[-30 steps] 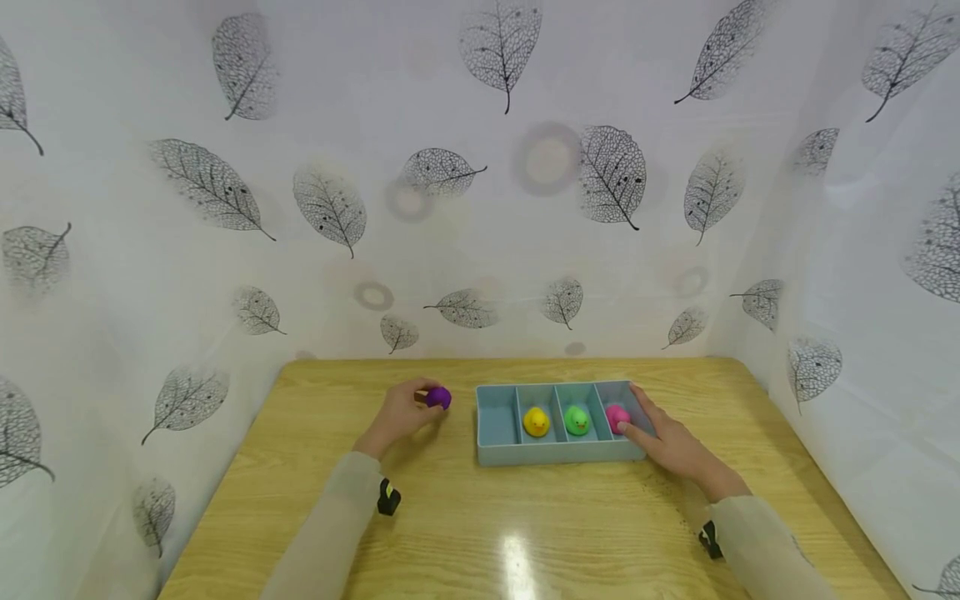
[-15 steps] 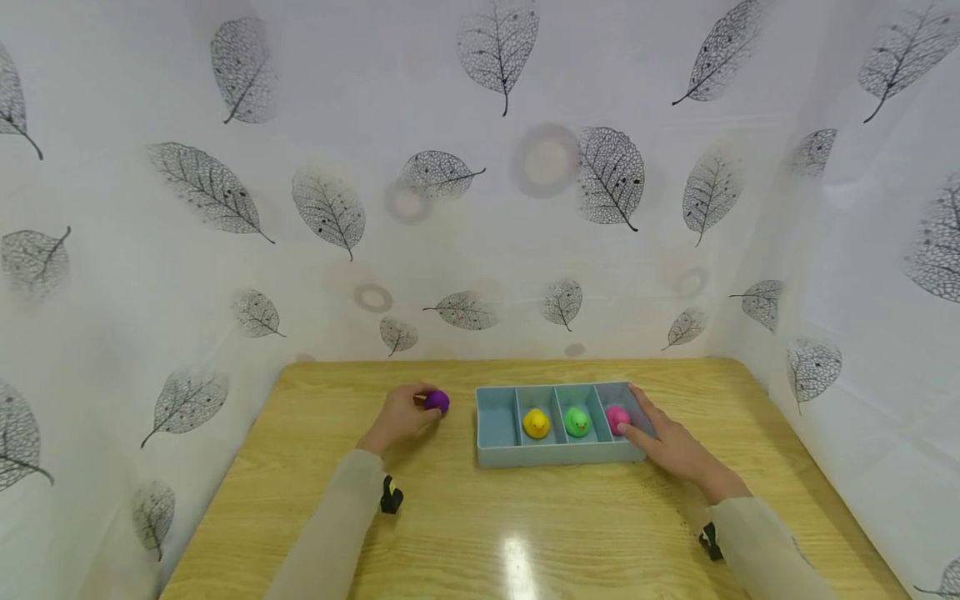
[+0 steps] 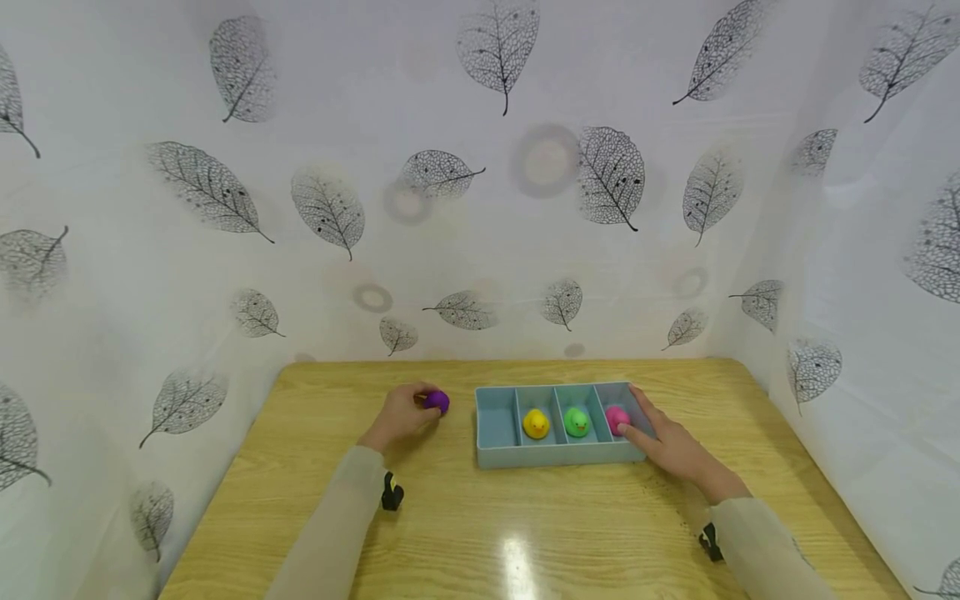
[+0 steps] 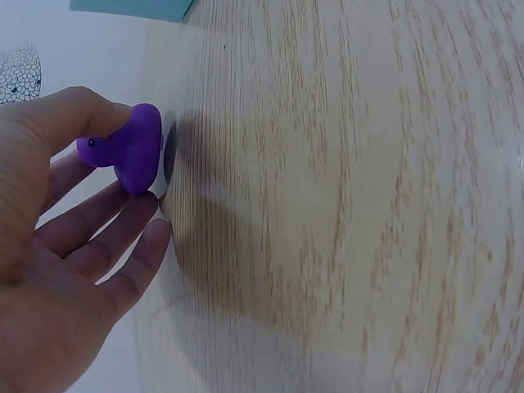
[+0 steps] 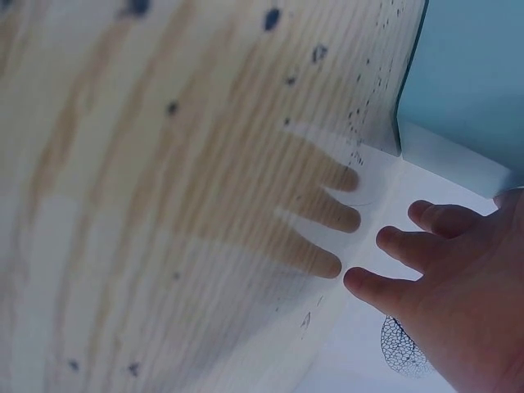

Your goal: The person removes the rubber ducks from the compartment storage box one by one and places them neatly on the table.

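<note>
My left hand (image 3: 399, 419) pinches a purple rubber duck (image 4: 141, 151) between thumb and fingers, left of a divided tray (image 3: 555, 455). The duck's flat base faces the tabletop; whether it touches is hard to tell. My right hand (image 3: 678, 450) holds the tray's right end, thumb over the wall and fingers outside it. In the tray sit a yellow duck (image 3: 536, 423), a green duck (image 3: 577, 422) and a pink duck (image 3: 617, 418), one each in the three right compartments. My right thumb partly covers the pink one. In the right wrist view several fingers (image 5: 413, 250) are spread beside the tray.
A wood-grain table (image 3: 450, 533) bears everything. White cloth with leaf prints (image 3: 480, 242) hangs behind its back edge and along both sides. A gap of bare tabletop (image 3: 461, 425) separates the purple duck from the tray.
My left hand with the purple duck has come slightly nearer and lower since a second ago, then stays in place. My right hand keeps its place at the tray.
</note>
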